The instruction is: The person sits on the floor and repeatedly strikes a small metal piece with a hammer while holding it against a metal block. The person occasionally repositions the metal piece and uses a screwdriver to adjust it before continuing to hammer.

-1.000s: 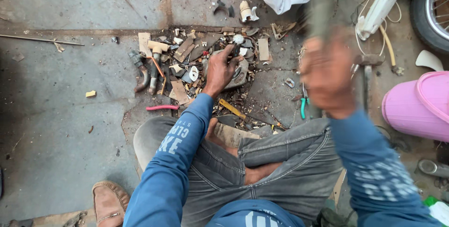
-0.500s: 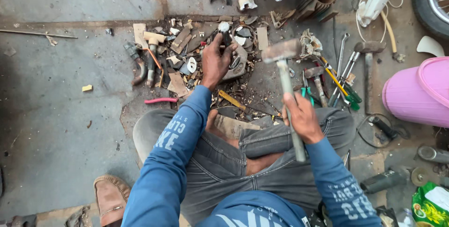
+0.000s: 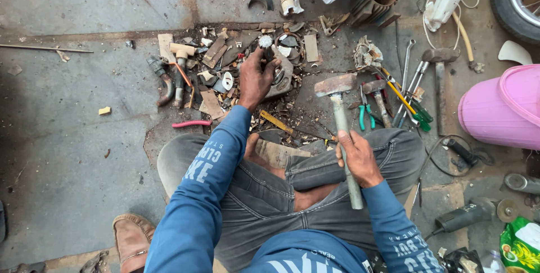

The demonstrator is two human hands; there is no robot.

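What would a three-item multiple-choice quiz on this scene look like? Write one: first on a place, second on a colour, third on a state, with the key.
1. Where does the hammer head sit?
A. on the concrete floor, right of the scrap pile
B. inside the bucket
C. on the person's knee

2. What colour is the bucket at the right edge?
A. blue
B. pink
C. black

3. How is the right hand placed?
A. open and flat on the floor
B. closed round the hammer's handle
C. tucked under the leg

Key: 1 A, the head lies low beside the scrap pile. 2 B, its wall and lid are pink. 3 B, the fingers wrap the shaft, while the left hand grips a small part in the pile.
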